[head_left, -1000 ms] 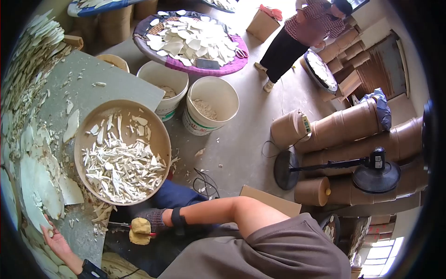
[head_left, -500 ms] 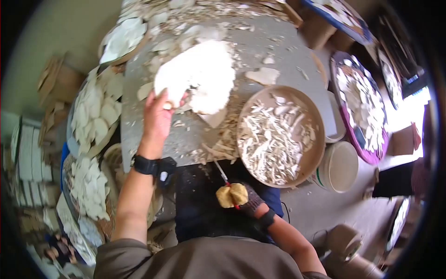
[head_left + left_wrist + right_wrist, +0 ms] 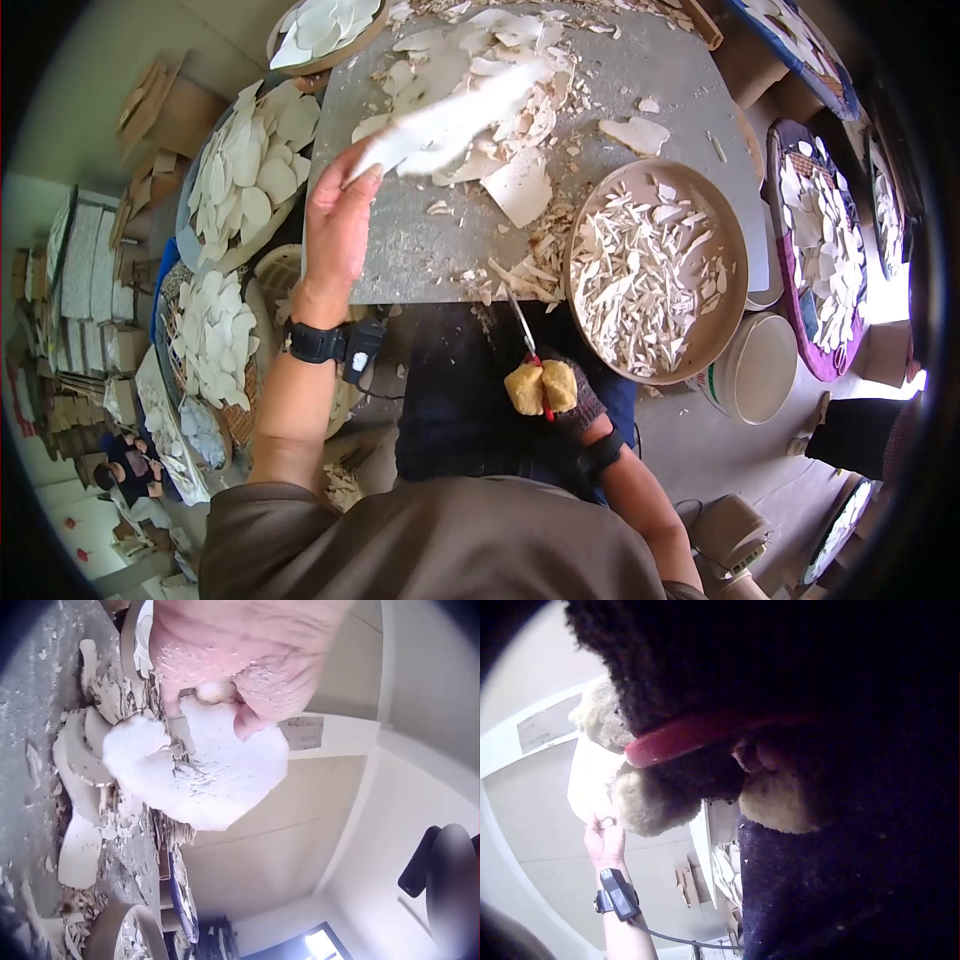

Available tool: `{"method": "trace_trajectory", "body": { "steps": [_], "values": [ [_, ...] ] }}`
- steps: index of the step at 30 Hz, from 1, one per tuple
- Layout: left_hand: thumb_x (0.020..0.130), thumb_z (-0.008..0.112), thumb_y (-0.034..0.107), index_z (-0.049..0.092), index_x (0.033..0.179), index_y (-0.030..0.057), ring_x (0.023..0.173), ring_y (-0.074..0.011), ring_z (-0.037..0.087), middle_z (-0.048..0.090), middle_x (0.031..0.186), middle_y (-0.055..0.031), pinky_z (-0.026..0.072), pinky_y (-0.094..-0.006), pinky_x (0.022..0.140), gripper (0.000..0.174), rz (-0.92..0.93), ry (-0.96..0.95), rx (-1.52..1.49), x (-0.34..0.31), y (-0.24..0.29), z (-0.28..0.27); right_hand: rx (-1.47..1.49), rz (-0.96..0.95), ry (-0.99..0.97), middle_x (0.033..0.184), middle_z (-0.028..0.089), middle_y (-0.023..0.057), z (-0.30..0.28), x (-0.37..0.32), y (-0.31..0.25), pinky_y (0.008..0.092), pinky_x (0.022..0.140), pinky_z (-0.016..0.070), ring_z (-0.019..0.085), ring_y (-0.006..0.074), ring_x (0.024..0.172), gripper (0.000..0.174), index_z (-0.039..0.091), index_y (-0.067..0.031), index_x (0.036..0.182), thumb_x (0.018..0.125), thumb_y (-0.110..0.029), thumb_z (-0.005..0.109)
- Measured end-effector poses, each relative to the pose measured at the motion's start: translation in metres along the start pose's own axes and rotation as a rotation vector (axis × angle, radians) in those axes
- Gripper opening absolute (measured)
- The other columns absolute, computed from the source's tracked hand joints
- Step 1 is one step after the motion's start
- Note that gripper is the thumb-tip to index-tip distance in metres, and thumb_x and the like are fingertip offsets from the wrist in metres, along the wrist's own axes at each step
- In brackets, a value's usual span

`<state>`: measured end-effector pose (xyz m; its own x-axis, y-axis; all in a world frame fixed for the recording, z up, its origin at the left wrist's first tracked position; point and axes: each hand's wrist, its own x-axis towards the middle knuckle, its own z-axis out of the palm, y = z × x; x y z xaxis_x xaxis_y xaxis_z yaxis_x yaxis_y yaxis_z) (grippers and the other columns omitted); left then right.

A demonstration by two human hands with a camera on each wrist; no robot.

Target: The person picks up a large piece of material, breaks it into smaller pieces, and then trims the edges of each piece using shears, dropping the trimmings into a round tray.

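Note:
My bare left hand (image 3: 338, 225) grips the near end of a large, thin white slice (image 3: 450, 125), its thumb on top. The slice is lifted and tilted over the table, nearly edge-on in the head view. In the left wrist view its broad face (image 3: 232, 776) shows, with a ragged notch in one side. My gloved right hand (image 3: 583, 405) holds scissors (image 3: 522, 322) low over the lap, blades pointing at the table edge. Yellow foam lumps (image 3: 540, 388) pad their red handles (image 3: 671, 744). The dark glove hides most of the right fingers.
The grey table (image 3: 400, 265) carries broken white pieces (image 3: 518, 188) and crumbs. A round tan tray (image 3: 737, 265) of white strips overhangs its near right corner. White buckets (image 3: 762, 370) stand to the right. Trays of slices (image 3: 245, 185) line the left. Another person (image 3: 860, 440) stands at right.
The head view has swung from the room at right to the table. My left hand has raised the white slice and turned it edge-on. The right hand keeps the scissors over the lap.

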<state>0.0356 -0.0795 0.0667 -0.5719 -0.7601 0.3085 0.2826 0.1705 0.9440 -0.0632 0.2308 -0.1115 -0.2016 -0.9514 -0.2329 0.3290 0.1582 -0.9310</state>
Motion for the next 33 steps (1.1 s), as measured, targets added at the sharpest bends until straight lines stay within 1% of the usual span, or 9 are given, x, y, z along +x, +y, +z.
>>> {"method": "trace_trajectory", "body": {
  "steps": [5, 9, 12, 19, 22, 23, 26, 32, 33],
  "values": [
    [0.083, 0.046, -0.011, 0.066, 0.100, 0.0080, 0.117, -0.0175, 0.047, 0.050, 0.129, -0.0070, 0.0362, -0.0309, 0.100, 0.033, 0.105, -0.009, 0.606, -0.044, -0.042, -0.010, -0.066, -0.040, 0.014, 0.096, 0.060, 0.0046, 0.001, -0.002, -0.009, 0.0291, 0.082, 0.0483, 0.059, 0.0142, 0.091, 0.026, 0.056, -0.0029, 0.105, 0.086, -0.020, 0.061],
    [0.082, 0.047, -0.007, 0.062, 0.109, 0.0046, 0.088, -0.0119, 0.060, 0.061, 0.108, -0.0040, 0.0458, -0.0246, 0.085, 0.033, -0.324, -0.215, 0.353, -0.070, -0.052, -0.019, 0.102, 0.065, 0.034, 0.097, 0.061, 0.0060, 0.005, -0.003, -0.015, 0.0288, 0.082, 0.0492, 0.060, 0.0159, 0.091, 0.023, 0.056, -0.0030, 0.105, 0.083, -0.010, 0.061],
    [0.082, 0.042, -0.009, 0.053, 0.121, 0.0019, 0.089, -0.0133, 0.060, 0.062, 0.104, -0.0071, 0.0468, -0.0267, 0.085, 0.042, -0.515, -0.200, 0.036, -0.078, -0.043, -0.005, -0.052, -0.018, 0.048, 0.097, 0.061, 0.0062, 0.006, -0.003, -0.019, 0.0286, 0.081, 0.0493, 0.061, 0.0159, 0.091, 0.023, 0.057, -0.0032, 0.105, 0.083, -0.008, 0.061],
    [0.087, 0.056, 0.002, 0.035, 0.133, 0.0033, 0.082, -0.0161, 0.062, 0.061, 0.105, -0.0114, 0.0545, -0.0282, 0.066, 0.050, -0.352, 0.151, -0.087, -0.080, -0.062, 0.012, 0.675, 0.186, -0.007, 0.097, 0.059, 0.0059, 0.016, 0.002, -0.025, 0.0316, 0.082, 0.0497, 0.060, 0.0181, 0.091, 0.021, 0.053, -0.0047, 0.107, 0.086, -0.009, 0.059],
    [0.087, 0.055, 0.000, 0.034, 0.131, 0.0046, 0.084, -0.0185, 0.063, 0.061, 0.106, -0.0130, 0.0549, -0.0300, 0.067, 0.049, -0.410, 0.169, -0.127, -0.079, -0.064, 0.011, 0.557, 0.092, -0.069, 0.097, 0.059, 0.0071, 0.020, 0.015, -0.025, 0.0331, 0.085, 0.0496, 0.060, 0.0204, 0.093, 0.021, 0.052, -0.0036, 0.108, 0.088, -0.006, 0.055],
    [0.088, 0.054, 0.001, 0.034, 0.132, 0.0053, 0.085, -0.0186, 0.062, 0.060, 0.107, -0.0129, 0.0545, -0.0308, 0.068, 0.049, -0.444, 0.164, -0.130, -0.079, -0.062, 0.010, 1.050, 0.212, -0.094, 0.103, 0.060, 0.0099, 0.021, 0.020, -0.022, 0.0353, 0.089, 0.0485, 0.060, 0.0228, 0.098, 0.022, 0.051, -0.0018, 0.111, 0.090, -0.010, 0.053],
    [0.088, 0.054, 0.001, 0.035, 0.132, 0.0055, 0.088, -0.0187, 0.062, 0.059, 0.109, -0.0127, 0.0542, -0.0317, 0.071, 0.048, -0.491, 0.148, -0.143, -0.083, -0.061, 0.007, 1.278, 0.134, -0.258, 0.111, 0.059, 0.0125, 0.029, 0.044, -0.030, 0.0375, 0.093, 0.0464, 0.058, 0.0241, 0.104, 0.025, 0.050, -0.0004, 0.114, 0.092, -0.012, 0.050],
    [0.088, 0.053, 0.001, 0.032, 0.135, 0.0061, 0.091, -0.0190, 0.062, 0.058, 0.113, -0.0115, 0.0551, -0.0308, 0.071, 0.052, -0.506, 0.172, -0.153, -0.089, -0.057, 0.010, 0.594, 0.071, -0.137, 0.118, 0.057, 0.0131, 0.030, 0.062, -0.014, 0.0363, 0.095, 0.0455, 0.056, 0.0230, 0.109, 0.028, 0.049, -0.0001, 0.118, 0.095, -0.016, 0.048],
    [0.088, 0.053, 0.002, 0.031, 0.136, 0.0063, 0.092, -0.0192, 0.062, 0.056, 0.115, -0.0117, 0.0553, -0.0308, 0.072, 0.053, -0.503, 0.180, -0.152, -0.090, -0.058, 0.011, 0.905, 0.084, -0.190, 0.117, 0.057, 0.0131, 0.032, 0.063, -0.014, 0.0357, 0.094, 0.0459, 0.057, 0.0227, 0.108, 0.027, 0.050, 0.0001, 0.117, 0.095, -0.016, 0.048]
  ]
}}
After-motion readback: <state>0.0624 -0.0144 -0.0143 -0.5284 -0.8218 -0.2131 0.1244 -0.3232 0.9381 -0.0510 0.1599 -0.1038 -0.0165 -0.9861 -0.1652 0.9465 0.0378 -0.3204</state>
